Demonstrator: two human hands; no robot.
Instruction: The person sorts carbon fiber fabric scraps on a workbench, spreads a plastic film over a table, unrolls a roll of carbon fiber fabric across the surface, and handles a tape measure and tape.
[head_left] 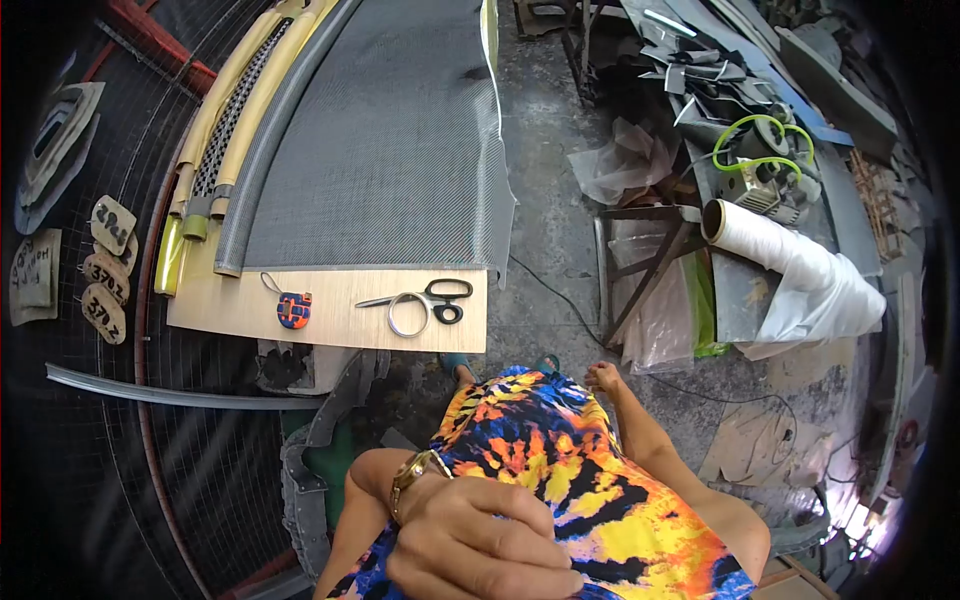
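My left hand (482, 545), with a gold watch (410, 478) on its wrist, is raised close to the camera before my tie-dyed garment (560, 450). Its fingers are curled, and whatever may be inside them is hidden. Beside my body hangs my right hand (603, 377), small in view, its fingers curled in and nothing visible in them. On the pale wooden table (220, 315) ahead lie black-handled scissors (447, 300), a roll of tape (409, 314) partly over the blades, and an orange and blue tape measure (294, 310) with a strap. Dark grey woven fabric (385, 150) covers the tabletop behind them.
Rolls of material (245, 120) line the table's left side. To the right, a white film roll (780, 250) rests near a machine with a green hose (760, 165) and piled scraps (710, 75). A cable (560, 298) crosses the floor. Marked templates (104, 280) hang at left.
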